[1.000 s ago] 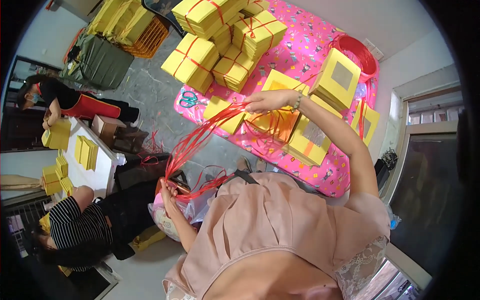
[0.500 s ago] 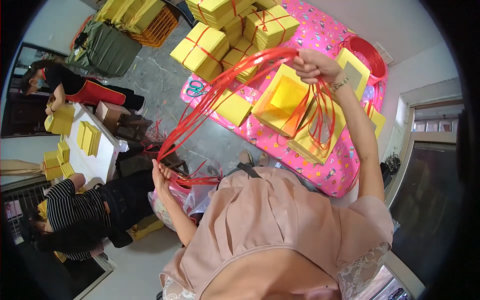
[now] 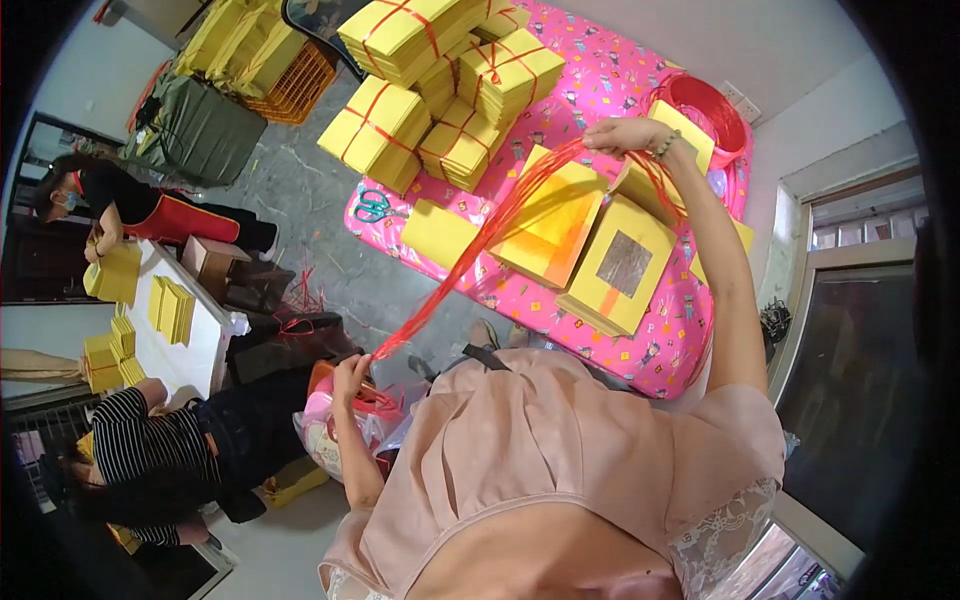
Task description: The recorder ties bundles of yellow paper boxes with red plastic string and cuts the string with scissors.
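Observation:
A bundle of thin red plastic straps [image 3: 473,252] stretches in a slanting line between my two hands. My left hand [image 3: 350,378] is closed round its lower end, low and out to the left, above a clear plastic bag [image 3: 335,440]. At the upper end, my right hand [image 3: 628,136] grips the same bundle, and loose strap ends hang down past the wrist. Below the right hand lie stacks of yellow paper, one with an orange-tinted top [image 3: 555,225] and one with a grey rectangle [image 3: 622,265] on it.
A pink patterned table cover [image 3: 640,350] carries strapped yellow paper bundles [image 3: 375,130], teal scissors [image 3: 373,206] and a red basin [image 3: 708,110]. Two people work at a white table [image 3: 185,345] on the left. An orange crate [image 3: 295,85] stands behind.
The strap bundle has gone from a loose, spread arc to a taut, narrow line. My left hand has moved down and slightly right; my right hand has dropped a little.

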Action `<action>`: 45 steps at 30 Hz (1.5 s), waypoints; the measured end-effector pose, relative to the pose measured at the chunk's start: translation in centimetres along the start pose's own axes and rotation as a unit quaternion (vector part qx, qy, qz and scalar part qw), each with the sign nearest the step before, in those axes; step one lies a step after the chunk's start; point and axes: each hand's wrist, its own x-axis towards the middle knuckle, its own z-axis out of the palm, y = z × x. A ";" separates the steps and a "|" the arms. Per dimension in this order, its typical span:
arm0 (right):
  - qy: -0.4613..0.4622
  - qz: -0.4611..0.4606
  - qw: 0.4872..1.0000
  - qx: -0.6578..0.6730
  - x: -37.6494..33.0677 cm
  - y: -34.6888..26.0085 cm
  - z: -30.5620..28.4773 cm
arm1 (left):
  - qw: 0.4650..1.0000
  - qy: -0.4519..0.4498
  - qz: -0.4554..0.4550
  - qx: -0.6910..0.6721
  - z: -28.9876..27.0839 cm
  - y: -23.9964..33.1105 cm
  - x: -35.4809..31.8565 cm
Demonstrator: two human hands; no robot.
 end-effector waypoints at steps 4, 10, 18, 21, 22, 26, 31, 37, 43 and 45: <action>-0.023 -0.028 0.994 -0.105 0.7 -2.7 1.3 | 0.971 0.128 0.132 0.153 0.6 7.5 5.3; -0.065 -0.140 0.982 -0.111 2.8 -3.2 1.6 | 0.884 0.157 0.437 -0.045 0.7 35.0 12.5; -0.090 -0.198 0.967 -0.132 3.1 -4.3 0.5 | 0.901 -0.148 0.380 -0.150 4.4 45.1 16.1; -0.121 -0.163 0.972 -0.114 3.1 -3.1 -1.7 | 0.919 -0.140 0.340 -0.147 3.9 43.7 16.7; -0.120 -0.165 0.973 -0.112 3.1 -2.4 -3.1 | 0.926 -0.129 0.315 -0.164 3.2 42.9 17.1; 0.162 -0.023 0.920 -0.356 5.2 3.6 -8.4 | 0.936 -0.117 0.201 -0.265 0.7 39.6 18.0; 0.469 0.033 0.748 -0.468 7.9 13.7 -12.8 | 0.902 -0.129 0.152 -0.382 0.2 39.5 17.1; 0.121 0.137 0.937 -0.298 7.4 12.0 -11.8 | 0.890 -0.093 0.148 -0.421 -0.3 38.8 17.1; -0.007 0.254 0.863 -0.437 8.0 10.8 -8.2 | 0.877 -0.093 0.120 -0.456 -0.2 39.6 17.5; 0.041 0.236 0.855 -0.460 9.3 12.6 -8.7 | 0.889 -0.100 0.136 -0.426 0.7 39.8 17.7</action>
